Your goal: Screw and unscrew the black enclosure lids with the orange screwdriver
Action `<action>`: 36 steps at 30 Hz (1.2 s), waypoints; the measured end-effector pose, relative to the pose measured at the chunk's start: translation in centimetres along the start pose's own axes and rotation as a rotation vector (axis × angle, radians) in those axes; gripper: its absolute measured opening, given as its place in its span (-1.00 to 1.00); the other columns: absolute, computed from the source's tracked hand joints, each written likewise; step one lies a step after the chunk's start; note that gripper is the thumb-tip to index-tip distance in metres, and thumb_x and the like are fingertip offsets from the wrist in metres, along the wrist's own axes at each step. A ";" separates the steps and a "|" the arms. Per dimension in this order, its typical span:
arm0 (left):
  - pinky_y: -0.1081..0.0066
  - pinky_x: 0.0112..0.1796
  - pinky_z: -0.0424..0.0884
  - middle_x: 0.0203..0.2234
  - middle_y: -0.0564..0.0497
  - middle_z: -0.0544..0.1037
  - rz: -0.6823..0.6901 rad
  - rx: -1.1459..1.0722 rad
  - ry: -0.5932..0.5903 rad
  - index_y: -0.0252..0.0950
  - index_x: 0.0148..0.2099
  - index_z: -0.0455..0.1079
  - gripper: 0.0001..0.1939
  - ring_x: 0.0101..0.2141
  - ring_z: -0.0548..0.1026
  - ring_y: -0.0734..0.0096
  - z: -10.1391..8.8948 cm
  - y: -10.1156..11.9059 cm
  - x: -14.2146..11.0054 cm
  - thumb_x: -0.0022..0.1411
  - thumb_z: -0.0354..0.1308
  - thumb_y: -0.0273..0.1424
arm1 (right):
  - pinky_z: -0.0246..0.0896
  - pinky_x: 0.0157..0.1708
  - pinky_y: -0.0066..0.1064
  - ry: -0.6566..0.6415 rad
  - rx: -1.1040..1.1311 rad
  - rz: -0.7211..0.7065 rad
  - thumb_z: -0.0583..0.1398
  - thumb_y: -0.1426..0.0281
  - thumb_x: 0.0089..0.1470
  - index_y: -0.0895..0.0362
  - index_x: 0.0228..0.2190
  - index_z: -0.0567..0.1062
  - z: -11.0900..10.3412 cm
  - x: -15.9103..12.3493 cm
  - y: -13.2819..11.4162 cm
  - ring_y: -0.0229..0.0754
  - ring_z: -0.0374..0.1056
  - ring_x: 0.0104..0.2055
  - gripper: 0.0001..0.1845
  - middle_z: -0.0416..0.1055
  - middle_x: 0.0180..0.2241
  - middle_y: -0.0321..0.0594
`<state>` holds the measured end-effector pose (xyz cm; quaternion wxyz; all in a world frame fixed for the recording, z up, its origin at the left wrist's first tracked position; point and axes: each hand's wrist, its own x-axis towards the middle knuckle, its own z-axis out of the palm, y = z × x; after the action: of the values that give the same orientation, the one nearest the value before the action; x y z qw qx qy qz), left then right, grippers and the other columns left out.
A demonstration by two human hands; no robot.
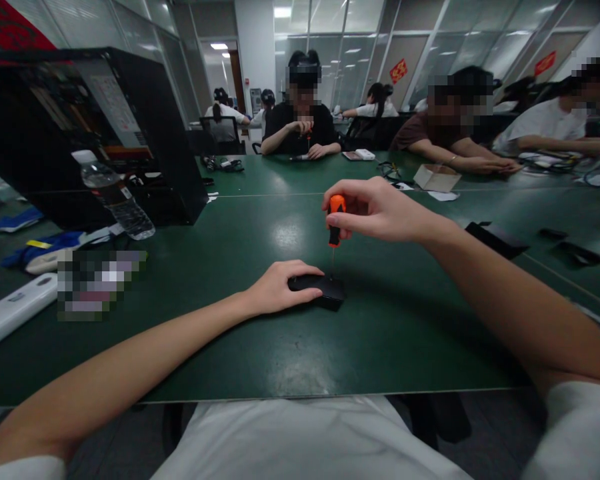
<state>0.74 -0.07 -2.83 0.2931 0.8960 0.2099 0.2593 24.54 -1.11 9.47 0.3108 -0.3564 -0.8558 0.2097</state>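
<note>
One small black case (336, 293) is held flat on the green table (380, 353), near the middle of the scene; its left end is clasped between the thumb and fingers of the left hand (275, 288); an orange-and-black screwdriver (337, 203) is pinched between the thumb and fingers of the right hand (383, 210), shaft upright, tip at the case's far edge; whether a screw is met cannot be told; a slip seems the likeliest trouble, should the shaft be tilted, and the left fingertips, lying close by, could be jabbed; the case might also be twisted round if too lightly clasped; no writing can be read on it; farther left, the labels on the bottle (114, 193) and inside the computer tower (150, 113) are too small to be read; far off, marks on a red wall hanging (399, 71) are blurred.
</note>
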 end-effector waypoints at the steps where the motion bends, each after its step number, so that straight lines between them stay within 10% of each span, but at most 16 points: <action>1: 0.35 -0.06 0.39 -0.09 -0.08 0.62 -0.001 0.001 0.001 -0.28 0.10 0.51 -0.63 -0.11 0.56 0.27 0.0 0.0 0.0 0.33 0.27 -0.21 | 0.33 -0.47 -0.43 0.005 0.002 0.003 0.27 0.17 0.16 0.11 -0.23 0.46 0.0 0.0 0.0 -0.25 0.44 -0.49 -0.73 0.51 -0.46 -0.32; 20: 0.35 -0.08 0.39 -0.10 -0.09 0.63 0.000 -0.006 0.006 -0.28 0.09 0.52 -0.63 -0.13 0.57 0.27 0.0 0.0 0.0 0.33 0.27 -0.21 | 0.32 -0.45 -0.44 -0.051 -0.029 0.006 0.27 0.18 0.14 0.09 -0.20 0.44 -0.4 -0.1 -0.4 -0.25 0.46 -0.45 -0.72 0.54 -0.42 -0.33; 29: 0.35 -0.09 0.39 -0.11 -0.07 0.64 -0.036 -0.029 0.005 -0.28 0.07 0.52 -0.61 -0.13 0.57 0.25 0.0 -0.1 0.1 0.28 0.31 -0.19 | 0.24 -0.41 -0.40 -0.277 -0.348 -0.008 0.21 0.23 0.18 0.13 -0.32 0.60 -3.1 -1.3 -1.4 -0.21 0.43 -0.42 -0.75 0.58 -0.40 -0.21; 36: 0.33 -0.09 0.41 -0.11 -0.09 0.64 -0.081 -0.041 -0.002 -0.32 0.07 0.51 -0.53 -0.14 0.58 0.21 -0.1 -0.1 0.1 0.20 0.36 -0.18 | 0.34 -0.09 -0.35 -0.300 -0.392 -0.200 0.21 0.30 0.18 0.06 -0.01 0.57 -2.4 -1.8 -3.2 -0.11 0.47 -0.04 -0.65 0.51 0.03 -0.13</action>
<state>0.79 0.08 -2.80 0.3220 0.8807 0.2405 0.2506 25.65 -4.25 12.43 0.1246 -0.2885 -0.9475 0.0586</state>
